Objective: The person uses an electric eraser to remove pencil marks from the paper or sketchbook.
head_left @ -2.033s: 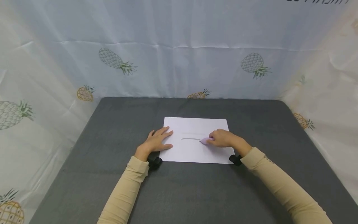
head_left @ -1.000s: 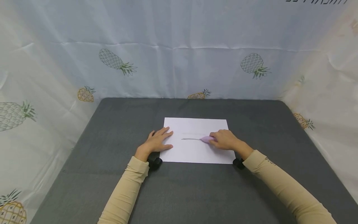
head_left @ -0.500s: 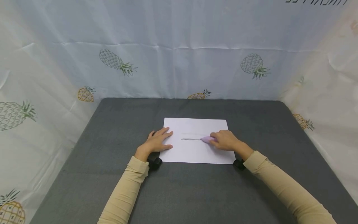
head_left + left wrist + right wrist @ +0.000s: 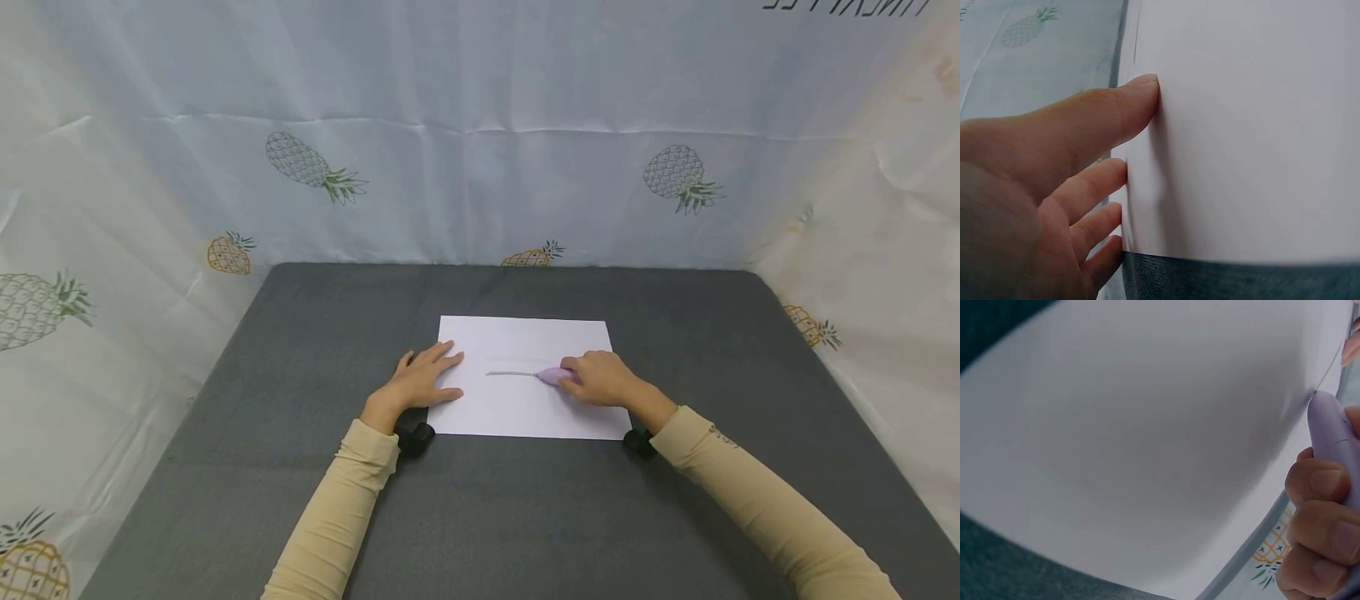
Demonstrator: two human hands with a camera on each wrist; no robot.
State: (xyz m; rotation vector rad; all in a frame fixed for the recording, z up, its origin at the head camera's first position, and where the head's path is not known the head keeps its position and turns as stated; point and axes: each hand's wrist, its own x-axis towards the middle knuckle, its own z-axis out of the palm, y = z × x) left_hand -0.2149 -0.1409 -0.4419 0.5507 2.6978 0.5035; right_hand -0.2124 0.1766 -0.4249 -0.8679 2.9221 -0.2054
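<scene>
On the far left, pale blue cloth backdrop printed with pineapples wraps round the dark grey felt-like tabletop. Left hand lies flat, fingers straight and spread, pressing on the left edge of the white rectangular paper sheet; left wrist view shows the thumb and fingertips resting on the sheet's edge, nothing gripped. Cream long sleeve covers the left forearm; small black wrist-mounted unit sits at the wrist, touching the sheet's near-left corner.

Sheet lies mid-table, long side toward the person, flat. Thin grey pencil-like line runs left to right across the sheet's middle, ending at the tool tip.

Lilac plastic pen-like tool lies low, nearly flat to the paper, tip pointing left, touching the sheet at the line's right end. Only its front part sticks out left of the grip; rest is hidden inside the fist. Right hand has fingers curled tight round the tool's body; right wrist view shows fingers wrapped over the lilac barrel, tip on paper. Hand rests on the sheet's right half. Right cream sleeve and a second black wrist unit sit by the sheet's near-right corner.
</scene>
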